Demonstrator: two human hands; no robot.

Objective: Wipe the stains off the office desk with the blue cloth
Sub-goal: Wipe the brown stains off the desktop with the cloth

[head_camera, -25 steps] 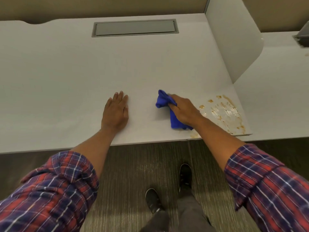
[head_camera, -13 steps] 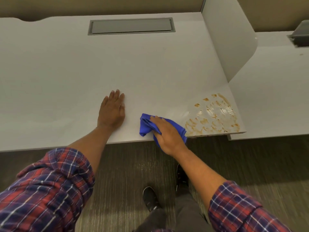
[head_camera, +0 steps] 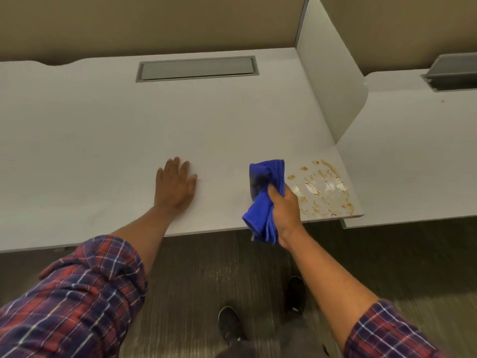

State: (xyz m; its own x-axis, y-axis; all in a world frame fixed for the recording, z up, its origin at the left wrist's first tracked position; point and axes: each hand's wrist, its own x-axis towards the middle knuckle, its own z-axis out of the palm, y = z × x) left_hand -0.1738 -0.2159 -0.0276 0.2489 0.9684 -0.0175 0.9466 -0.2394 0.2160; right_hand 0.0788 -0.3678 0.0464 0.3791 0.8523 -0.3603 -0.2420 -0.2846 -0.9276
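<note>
From where I watch, the right hand (head_camera: pixel 285 210) is clenched around the bunched blue cloth (head_camera: pixel 265 200), which is lifted at the front edge of the worktop (head_camera: pixel 103 140); its long axis runs roughly from six to twelve o'clock, the lower end hanging past the edge. The left hand (head_camera: pixel 175 188) lies flat and released, palm down on the bare surface, holding nothing. The relation I care about is this: the brown stains (head_camera: pixel 322 189) sit at about three o'clock from the cloth, just beside it, in the worktop's front right corner, short of the white divider panel (head_camera: pixel 333 81). The right hand is plainly the nearer one (the left is well apart, toward nine o'clock). I judge the next stroke needs the cloth pressed down and swept rightward. Of containers, only a grey cable tray (head_camera: pixel 197 68) is set into the worktop at twelve o'clock, lid closed, so I cannot tell its contents.
</note>
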